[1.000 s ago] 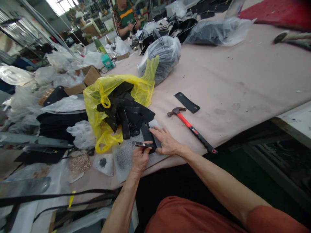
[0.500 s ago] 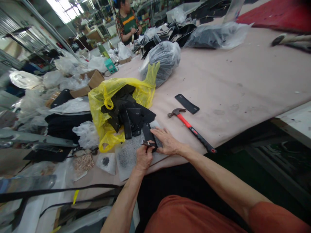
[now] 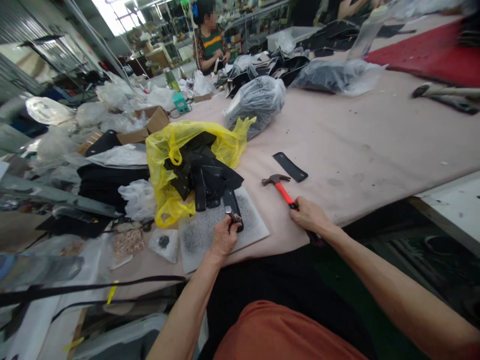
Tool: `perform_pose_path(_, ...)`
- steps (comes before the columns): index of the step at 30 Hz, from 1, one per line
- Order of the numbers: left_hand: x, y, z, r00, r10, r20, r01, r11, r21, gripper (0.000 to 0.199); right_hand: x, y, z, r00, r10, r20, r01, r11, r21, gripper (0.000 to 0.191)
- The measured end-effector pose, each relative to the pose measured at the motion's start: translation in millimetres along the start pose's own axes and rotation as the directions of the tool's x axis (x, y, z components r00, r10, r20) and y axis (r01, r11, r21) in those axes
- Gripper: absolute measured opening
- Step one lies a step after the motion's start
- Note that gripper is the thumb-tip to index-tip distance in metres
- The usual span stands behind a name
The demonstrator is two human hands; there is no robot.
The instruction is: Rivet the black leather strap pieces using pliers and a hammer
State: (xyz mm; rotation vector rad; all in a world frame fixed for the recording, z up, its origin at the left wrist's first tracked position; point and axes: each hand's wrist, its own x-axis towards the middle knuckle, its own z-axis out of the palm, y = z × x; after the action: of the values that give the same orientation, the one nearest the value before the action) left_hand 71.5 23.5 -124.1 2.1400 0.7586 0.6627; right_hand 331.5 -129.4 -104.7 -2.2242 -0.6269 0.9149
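Observation:
My left hand (image 3: 226,236) is closed around a small metal tool (image 3: 234,217), which stands over a black strip (image 3: 233,202) on the speckled white board (image 3: 254,218). To the right, my right hand (image 3: 308,216) grips the red and black handle of a claw hammer (image 3: 282,187), whose head lies over the table. A second black strip (image 3: 290,166) lies flat just behind the hammer. Black pieces (image 3: 210,175) spill from an open yellow plastic bag (image 3: 161,150) onto the back of the board.
Left of the board are a small tray of dark bits (image 3: 164,243) and a bag of copper-coloured pieces (image 3: 128,242). Wrapped bundles (image 3: 258,102) sit behind on the table (image 3: 360,145). Another person (image 3: 212,45) is at the far side.
My right hand has left the black strip and board, moved right and closed on the hammer handle. My left hand still holds the metal tool at the strip. The view has shifted slightly.

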Motion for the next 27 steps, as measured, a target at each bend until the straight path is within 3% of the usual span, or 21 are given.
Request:
perform_pose_path(3, -1, 0, 0.3, 1.000, -0.028, 0.007, 0.028, 0.999, 0.017, 0.017, -10, -13, 1, 0.980, 0.047, 0.195, -0.093, 0.967, 0.236, 0.009)
perform_pose_path(6, -1, 0, 0.4, 0.999, -0.046, -0.007, 0.047, 0.998, 0.037, 0.014, -31, -35, -4, 0.971, 0.032, 0.237, -0.100, 0.954, 0.283, 0.010)
perform_pose_path(8, -1, 0, 0.7, 0.999, -0.032, -0.019, 0.033, 0.999, 0.042, 0.012, -51, -55, -14, 0.989, -0.022, 0.146, -0.027, 0.944, 0.328, 0.020)
perform_pose_path(10, -1, 0, 1.0, 1.000, -0.018, -0.021, 0.019, 0.999, 0.045, 0.011, -73, -76, -28, 0.983, -0.174, -0.064, 0.185, 0.929, 0.320, 0.031)
perform_pose_path(11, -1, 0, 1.1, 1.000, -0.016, -0.020, 0.017, 0.999, 0.050, 0.010, -83, -85, -35, 0.939, -0.286, -0.191, 0.328, 0.911, 0.251, 0.034)
perform_pose_path(13, -2, 0, 1.3, 1.000, -0.017, -0.016, 0.018, 0.998, 0.060, 0.009, -101, -99, -45, 0.768, -0.513, -0.383, 0.555, 0.832, -0.002, 0.034)
perform_pose_path(15, -2, 0, 1.4, 1.000, -0.019, -0.010, 0.020, 0.997, 0.070, 0.008, -113, -104, -50, 0.610, -0.713, -0.347, 0.659, 0.699, -0.277, 0.033)
perform_pose_path(16, -2, 1, 1.6, 1.000, -0.017, -0.005, 0.017, 0.997, 0.074, 0.008, -116, -104, -50, 0.575, -0.780, -0.249, 0.682, 0.624, -0.380, 0.034)
perform_pose_path(18, -2, 1, 2.0, 1.000, -0.010, 0.003, 0.009, 0.996, 0.087, 0.007, -120, -103, -51, 0.572, -0.820, -0.011, 0.709, 0.500, -0.497, 0.034)
perform_pose_path(20, -2, 0, 2.7, 1.000, -0.006, 0.006, 0.005, 0.994, 0.105, 0.007, -122, -105, -53, 0.594, -0.799, 0.091, 0.706, 0.465, -0.534, 0.033)
perform_pose_path(21, -2, -1, 3.1, 1.000, -0.007, 0.003, 0.006, 0.994, 0.111, 0.006, -123, -107, -54, 0.599, -0.799, 0.057, 0.698, 0.486, -0.525, 0.032)
perform_pose_path(23, -2, -2, 3.8, 1.000, -0.012, -0.008, 0.013, 0.993, 0.115, 0.005, -126, -109, -54, 0.593, -0.793, -0.142, 0.675, 0.586, -0.448, 0.028)
perform_pose_path(25, -3, -2, 4.1, 1.000, -0.014, -0.015, 0.016, 0.993, 0.115, 0.005, -127, -107, -51, 0.558, -0.767, -0.316, 0.676, 0.641, -0.364, 0.026)
perform_pose_path(27, -3, -2, 3.8, 1.000, -0.009, -0.009, 0.010, 0.993, 0.116, 0.006, -126, -103, -49, 0.544, -0.801, -0.249, 0.697, 0.597, -0.398, 0.027)
